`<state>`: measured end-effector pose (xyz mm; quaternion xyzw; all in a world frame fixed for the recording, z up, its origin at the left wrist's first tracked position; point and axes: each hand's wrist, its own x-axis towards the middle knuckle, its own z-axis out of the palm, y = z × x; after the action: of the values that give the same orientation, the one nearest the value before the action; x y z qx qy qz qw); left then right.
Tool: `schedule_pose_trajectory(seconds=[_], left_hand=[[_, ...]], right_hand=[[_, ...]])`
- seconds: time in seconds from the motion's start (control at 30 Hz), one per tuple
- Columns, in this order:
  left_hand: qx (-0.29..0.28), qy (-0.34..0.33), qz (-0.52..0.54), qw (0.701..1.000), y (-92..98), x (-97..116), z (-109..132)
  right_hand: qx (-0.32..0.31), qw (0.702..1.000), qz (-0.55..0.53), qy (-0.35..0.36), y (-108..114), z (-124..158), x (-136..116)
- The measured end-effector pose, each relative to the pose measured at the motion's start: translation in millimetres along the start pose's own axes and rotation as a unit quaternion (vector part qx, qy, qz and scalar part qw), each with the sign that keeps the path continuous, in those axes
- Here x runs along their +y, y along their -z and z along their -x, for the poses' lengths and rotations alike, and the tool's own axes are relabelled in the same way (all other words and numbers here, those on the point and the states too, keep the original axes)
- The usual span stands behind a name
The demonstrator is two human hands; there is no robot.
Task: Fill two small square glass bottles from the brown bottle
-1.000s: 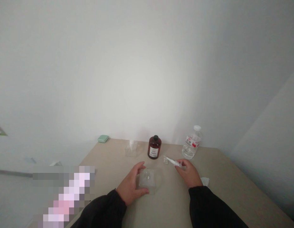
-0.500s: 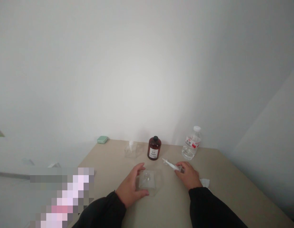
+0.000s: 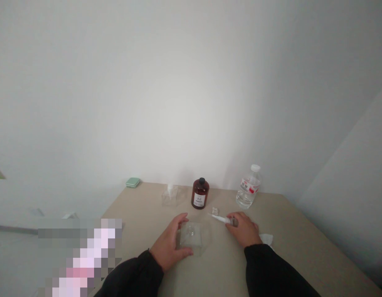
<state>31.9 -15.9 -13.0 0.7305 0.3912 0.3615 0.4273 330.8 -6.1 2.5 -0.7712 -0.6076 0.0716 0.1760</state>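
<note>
My left hand [image 3: 169, 243] curls its thumb and fingers around the left side of a clear square container [image 3: 192, 239]. That container stands on the table and has a small round shape at the middle of its top. In my right hand [image 3: 244, 229] is a slim white tapered stick [image 3: 220, 218] with a clear, wider end at the fingertips. Its thin tip points left, above the table. Just behind the stick lies a small pale crumpled piece [image 3: 215, 211]. Farther back, a brown bottle [image 3: 200, 194] with a black cap and white label stands upright.
A clear plastic water bottle [image 3: 248, 187] stands at the back right. Toward the back left are another clear box [image 3: 169, 197] with something white in it and a green flat case [image 3: 133, 182]. White tissue [image 3: 267, 238] lies beside my right wrist. The wall borders the table [image 3: 215, 268].
The white stick has swung slightly toward me and lies flatter, so the pale piece behind its tip shows more fully. My left hand and the square container stay in place.
</note>
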Motion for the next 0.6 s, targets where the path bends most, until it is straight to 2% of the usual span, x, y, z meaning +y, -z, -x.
schedule_pose_trajectory(seconds=[0.27, 0.6], left_hand=[[0.004, -0.006, -0.002, 1.0, 0.2, -1, 1], [-0.002, -0.021, -0.012, 1.0, 2.1, 1, 1]], right_hand=[[0.011, 1.0, -0.02, -0.018, 2, -1, 0], [0.009, 0.999, 0.014, -0.044, 4, 8, -12]])
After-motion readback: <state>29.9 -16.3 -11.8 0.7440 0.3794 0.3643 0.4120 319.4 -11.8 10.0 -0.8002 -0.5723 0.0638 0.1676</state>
